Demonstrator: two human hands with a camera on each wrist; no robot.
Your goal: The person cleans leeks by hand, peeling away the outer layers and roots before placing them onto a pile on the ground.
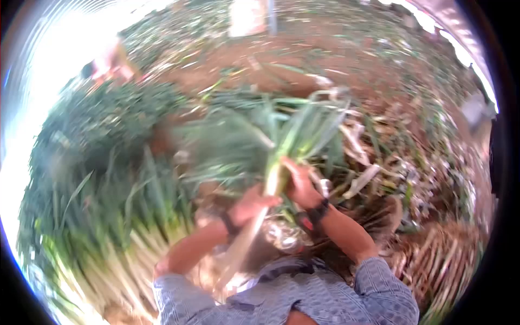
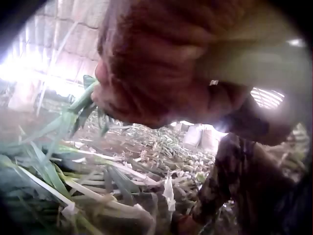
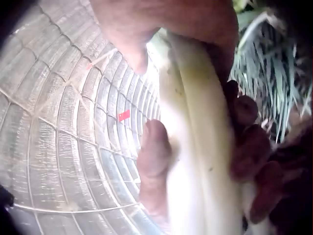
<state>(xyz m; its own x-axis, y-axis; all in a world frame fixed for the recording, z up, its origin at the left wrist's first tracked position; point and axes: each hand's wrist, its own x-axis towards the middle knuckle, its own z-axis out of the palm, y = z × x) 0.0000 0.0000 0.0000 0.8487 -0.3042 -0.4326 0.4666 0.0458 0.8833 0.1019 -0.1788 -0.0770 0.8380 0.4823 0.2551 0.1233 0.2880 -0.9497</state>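
One leek (image 1: 273,176) slants across the front of the body, its pale stalk pointing down and its green leaves fanning out at the top. Around the lower stalk curls the left hand (image 1: 250,205); the right hand (image 1: 300,184) grips higher, just below the leaves. Thick and white, the stalk (image 3: 200,142) fills the middle of the right wrist view, between the right hand (image 3: 181,19) above and the left hand's thumb and fingers below. In the left wrist view the left hand (image 2: 151,68) covers much of the stalk, with leaf tips (image 2: 84,105) beyond it.
Leeks (image 1: 124,254) lie in a dense row at the left, with leafy greens (image 1: 108,119) behind. Cut leaves and trimmings (image 1: 422,157) cover the ground ahead and to the right. More stalks (image 1: 439,265) lie at the lower right. A pale sack (image 1: 247,19) stands far ahead.
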